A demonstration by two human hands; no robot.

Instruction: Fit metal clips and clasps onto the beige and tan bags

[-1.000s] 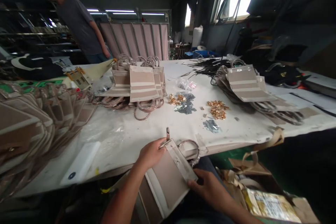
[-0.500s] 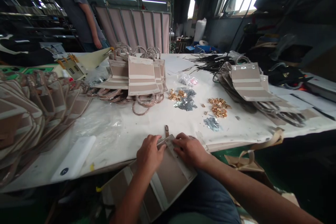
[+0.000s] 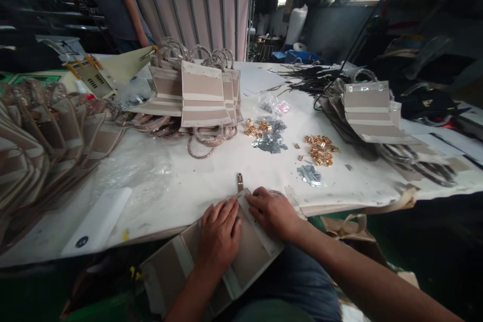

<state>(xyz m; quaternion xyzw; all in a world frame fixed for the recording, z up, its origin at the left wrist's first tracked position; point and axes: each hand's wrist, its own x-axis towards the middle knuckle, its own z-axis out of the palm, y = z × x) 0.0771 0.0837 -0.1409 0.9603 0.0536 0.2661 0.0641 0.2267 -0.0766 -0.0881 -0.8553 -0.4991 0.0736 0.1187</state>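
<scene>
A brown-and-beige handbag panel [image 3: 247, 259] with pale strips rests slantwise over my lap and the table's front edge. My left hand [image 3: 221, 236] lies flat on it, fingers stretched toward its upper edge. At the upper right corner, my right hand [image 3: 269, 211] has bent fingers closed on the edge; what is under the fingertips is hidden. A small strap tab with a metal piece [image 3: 240, 181] sticks out past the panel's top edge onto the table. Part of a plastic-wrapped handle shows behind my right hand.
Gold-coloured fittings [image 3: 321, 150] and grey metal plates [image 3: 310, 174] lie in piles beyond my hands. Wrapped handbag pieces stand in stacks at left [image 3: 22, 161], centre [image 3: 204, 93] and right [image 3: 368, 105]. A white oblong object [image 3: 100, 221] lies front left. A person [image 3: 128, 5] stands behind the table.
My left hand has flattened out from a bent-finger hold at the edge onto the panel. My right hand stays at the corner. The view has tilted down a little.
</scene>
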